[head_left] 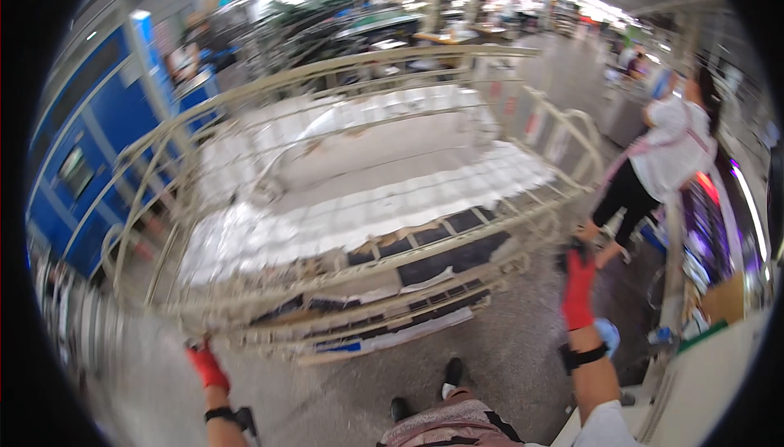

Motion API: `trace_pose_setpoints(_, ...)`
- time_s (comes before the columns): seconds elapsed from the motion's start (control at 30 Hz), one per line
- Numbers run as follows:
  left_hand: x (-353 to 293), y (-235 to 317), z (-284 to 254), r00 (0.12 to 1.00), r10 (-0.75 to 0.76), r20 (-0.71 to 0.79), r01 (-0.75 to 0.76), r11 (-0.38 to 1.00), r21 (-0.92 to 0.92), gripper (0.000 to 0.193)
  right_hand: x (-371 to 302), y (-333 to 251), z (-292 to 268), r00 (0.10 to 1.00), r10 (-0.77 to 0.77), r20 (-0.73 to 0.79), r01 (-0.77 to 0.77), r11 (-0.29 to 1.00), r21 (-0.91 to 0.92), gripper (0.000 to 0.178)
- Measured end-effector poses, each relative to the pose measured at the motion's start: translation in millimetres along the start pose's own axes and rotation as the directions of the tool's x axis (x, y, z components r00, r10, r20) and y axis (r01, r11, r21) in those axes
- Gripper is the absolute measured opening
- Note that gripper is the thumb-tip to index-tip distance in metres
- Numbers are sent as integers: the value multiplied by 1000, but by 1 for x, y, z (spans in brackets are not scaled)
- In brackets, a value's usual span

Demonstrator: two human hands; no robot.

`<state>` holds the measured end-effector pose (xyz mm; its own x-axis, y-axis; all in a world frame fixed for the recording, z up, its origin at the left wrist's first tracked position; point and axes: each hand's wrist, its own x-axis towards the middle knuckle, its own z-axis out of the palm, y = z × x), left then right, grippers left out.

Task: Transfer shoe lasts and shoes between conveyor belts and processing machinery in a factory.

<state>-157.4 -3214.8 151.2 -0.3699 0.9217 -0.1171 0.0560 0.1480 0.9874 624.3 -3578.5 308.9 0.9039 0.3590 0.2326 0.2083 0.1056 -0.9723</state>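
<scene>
We see a large beige metal cart (pixel 490 51) in front of us, its rails framing a bed covered with white sheeting (pixel 408 198). It sits ahead of both hands and takes up the space between and beyond them. Our red-gloved left hand (pixel 207 365) is low on the left, just beside the cart's near left corner, its fingertips pointing toward the lower rails. Blur hides whether they touch the metal, and we cannot tell if the fingers are curled or loose. Our red-gloved right hand (pixel 578 290) reaches forward on the other side, near the cart's right end; it too is blurred, so we cannot tell whether it grasps anything. The white sheeting lies inside the rails, apart from both hands, with a long greyish strip (pixel 384 153) along its middle. Dark panels (pixel 465 259) show between the rails on the near side. We wear a black strap on each wrist, and our dark shoes (pixel 454 370) stand on the grey floor (pixel 523 341). Beyond the right hand is a person in a white top (pixel 671 149); blue cabinets (pixel 90 153) stand at the left.
</scene>
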Motion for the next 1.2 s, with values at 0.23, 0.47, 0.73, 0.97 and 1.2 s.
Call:
trace_pose_setpoints(0.23,-317,-21,134,945,-300,132,280,948,148,51,147,112,-79,922,27,386,23,992,-123,43)
trace_pose_setpoints(0.47,-523,26,285,916,-124,382,-40,917,396,75,129,76,-107,724,64,687,67,984,-162,52)
trace_pose_setpoints(0.73,-621,68,385,523,294,800,-701,683,207,77,50,13,-122,165,-31,986,599,798,-75,41)
trace_pose_setpoints(0.97,-664,18,336,711,139,689,-91,990,-106,61,-83,19,-78,-53,-389,920,433,821,372,40)
trace_pose_setpoints(1.2,-661,72,257,984,165,67,-169,984,60,58,-167,-45,-25,-112,-629,769,398,681,615,42)
